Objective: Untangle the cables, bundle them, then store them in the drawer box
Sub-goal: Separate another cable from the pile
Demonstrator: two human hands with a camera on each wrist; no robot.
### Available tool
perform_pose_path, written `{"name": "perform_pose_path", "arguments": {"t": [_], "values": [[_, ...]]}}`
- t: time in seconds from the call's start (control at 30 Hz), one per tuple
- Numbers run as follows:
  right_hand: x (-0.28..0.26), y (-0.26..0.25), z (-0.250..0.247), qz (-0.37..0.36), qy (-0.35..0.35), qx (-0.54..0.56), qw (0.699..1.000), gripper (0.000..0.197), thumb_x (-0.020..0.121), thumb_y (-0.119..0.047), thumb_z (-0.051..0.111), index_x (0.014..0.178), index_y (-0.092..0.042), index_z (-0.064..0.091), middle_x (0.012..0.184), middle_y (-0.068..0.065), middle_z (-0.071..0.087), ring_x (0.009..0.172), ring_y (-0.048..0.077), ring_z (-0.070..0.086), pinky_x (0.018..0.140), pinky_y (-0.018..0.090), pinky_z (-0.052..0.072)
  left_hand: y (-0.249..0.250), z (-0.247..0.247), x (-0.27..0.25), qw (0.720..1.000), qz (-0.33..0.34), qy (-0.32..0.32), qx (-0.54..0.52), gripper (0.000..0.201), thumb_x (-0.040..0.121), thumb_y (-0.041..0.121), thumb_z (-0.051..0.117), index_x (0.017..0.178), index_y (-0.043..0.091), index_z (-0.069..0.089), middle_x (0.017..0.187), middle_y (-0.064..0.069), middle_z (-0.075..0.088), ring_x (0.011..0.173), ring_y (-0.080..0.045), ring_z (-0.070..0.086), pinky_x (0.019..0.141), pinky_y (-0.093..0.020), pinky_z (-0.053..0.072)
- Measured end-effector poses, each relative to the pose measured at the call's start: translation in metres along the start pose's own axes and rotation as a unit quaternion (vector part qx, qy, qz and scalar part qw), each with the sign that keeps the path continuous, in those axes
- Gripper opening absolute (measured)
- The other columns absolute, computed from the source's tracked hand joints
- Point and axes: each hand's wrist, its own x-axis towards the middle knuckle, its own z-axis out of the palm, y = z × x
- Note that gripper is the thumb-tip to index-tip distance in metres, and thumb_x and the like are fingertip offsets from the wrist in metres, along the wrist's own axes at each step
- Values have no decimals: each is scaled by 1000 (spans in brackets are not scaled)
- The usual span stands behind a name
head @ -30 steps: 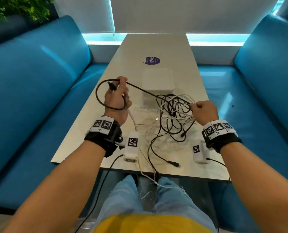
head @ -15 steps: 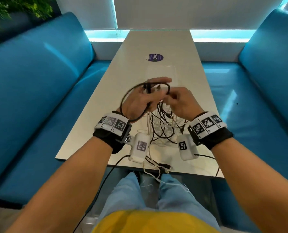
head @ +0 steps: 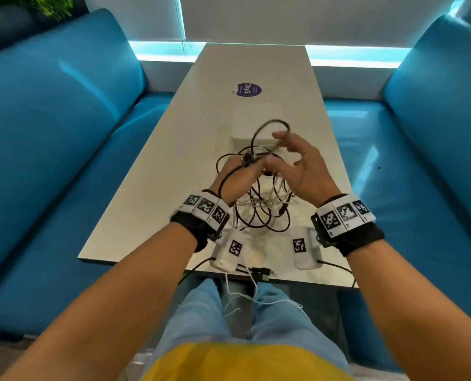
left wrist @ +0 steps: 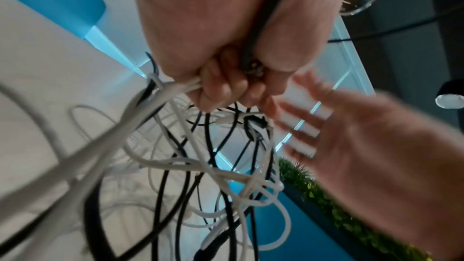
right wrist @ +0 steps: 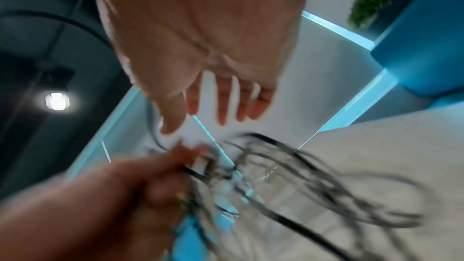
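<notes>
A tangle of black and white cables (head: 262, 213) lies on the table's near half and hangs up into my left hand (head: 238, 176). That hand grips a black cable (left wrist: 253, 47) by its plug end together with white cable strands (left wrist: 175, 86). My right hand (head: 295, 160) hovers just right of it with its fingers spread (right wrist: 220, 104) and nothing in it. A black loop (head: 270, 123) arcs above the right fingertips. The white drawer box (head: 252, 116) stands on the table behind both hands, partly hidden by them.
Blue sofas (head: 64, 133) flank the long pale table (head: 157, 166) on both sides. A purple round sticker (head: 248, 90) lies beyond the box. A black plug end (head: 262, 270) and a thin white cable (head: 242, 294) trail over the near table edge onto my lap.
My hands came together over the tangle. The right hand let go of the cables and spread its fingers. The black loop held by the left hand swung from the left toward the middle.
</notes>
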Motion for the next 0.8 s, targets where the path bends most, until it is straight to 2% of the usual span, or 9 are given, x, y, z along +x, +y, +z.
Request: {"name": "perform_pose_path", "arguments": {"t": [0.07,0.1,0.17,0.23,0.33,0.47,0.6,0.67,0.8], "values": [[-3,11,1,13,-61,-40,997,26,91,-31,64,115,-38,58,107,-23,60,99,-15,53,87,7,37,0,-5,1,999,-17,2,-35,40,98,28,49,70,2,58,55,-1,44,41,-5,36,46,-23,30],[-3,15,2,27,-78,-32,996,21,91,-34,63,112,-37,62,105,-22,64,97,-11,58,88,14,43,-3,-8,2,999,-19,3,-39,42,99,30,48,75,-2,61,56,-2,45,41,-6,35,47,-24,28],[1,22,3,55,-67,-45,995,19,85,-43,66,102,-34,69,93,-4,73,89,15,68,85,40,54,-6,-14,1,997,-21,17,-77,39,100,32,46,78,10,70,57,-1,48,43,-7,36,46,-23,29],[5,26,2,70,-44,-63,995,18,79,-48,67,87,-33,70,84,9,73,81,30,68,80,50,54,-8,-17,-2,993,-19,31,-111,36,100,31,45,78,26,73,60,-1,51,43,-8,34,45,-24,28],[11,25,1,86,-16,-65,994,15,80,-43,68,81,-28,70,78,5,72,77,24,68,79,45,55,-11,-19,-5,988,-11,71,-135,35,101,28,44,82,25,73,63,0,52,42,-7,32,45,-24,26],[17,25,-3,110,0,-53,993,13,84,-33,70,85,-21,75,79,-1,73,80,15,69,82,37,55,-9,-19,-3,975,-18,115,-188,33,101,28,45,84,22,73,63,1,50,43,-9,29,44,-23,24],[16,31,-15,136,14,-84,987,15,85,-30,71,87,-15,74,75,-4,68,67,2,59,65,14,42,-7,-24,-1,953,-35,147,-264,34,102,28,43,86,15,70,61,1,48,39,-4,29,40,-18,24],[15,40,-24,155,28,-119,980,12,85,-28,71,86,-16,74,73,-4,65,65,3,56,63,15,39,-10,-34,0,938,-49,167,-301,35,102,32,43,87,15,70,59,4,48,41,-5,27,39,-18,23],[10,63,-38,212,45,-175,960,16,82,-31,71,87,-17,75,74,-1,68,78,18,63,73,27,46,-10,-55,1,919,-52,195,-338,33,101,33,44,89,14,69,61,3,48,40,-4,27,37,-17,24]]}}
